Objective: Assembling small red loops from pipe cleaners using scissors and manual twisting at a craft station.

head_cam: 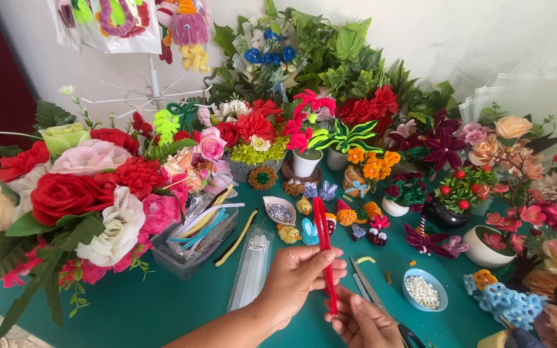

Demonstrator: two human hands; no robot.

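Red pipe cleaner (324, 254) front and centre, folded double, standing nearly upright over the green table (162, 303): its long axis runs twelve to six, looped tip up at twelve, loose ends down at six. The left hand (299, 276) is closed around its middle, thumb and fingertips pinching the stem. The right hand (359, 321) comes in at five o'clock, fingers curled shut on the lower end.

Just right of the hands, at three o'clock, scissors (381, 306) lie flat with blades aimed towards eleven. Beyond them, a small white bowl of white beads (425, 290).

At nine o'clock from the stem, a long clear plastic packet (253, 270) lies on the table, narrow, lengthwise twelve to six, with a small white label near its top end. Further out at ten, a clear plastic box (195, 241) holds yellow, white and blue pipe cleaners, and one yellow pipe cleaner (238, 237) rests beside it.

At twelve, little fuzzy figures (304, 225) cluster together, with a small white dish (280, 211) alongside. Behind them, white pots of pipe-cleaner flowers (307, 145).

Far left at nine, a big bouquet of red, pink and cream fabric roses (78, 193). Top left at eleven, clear bags of fuzzy crafts (130, 22) hang from a white rack. At four, blue pipe-cleaner blossoms (507, 303).
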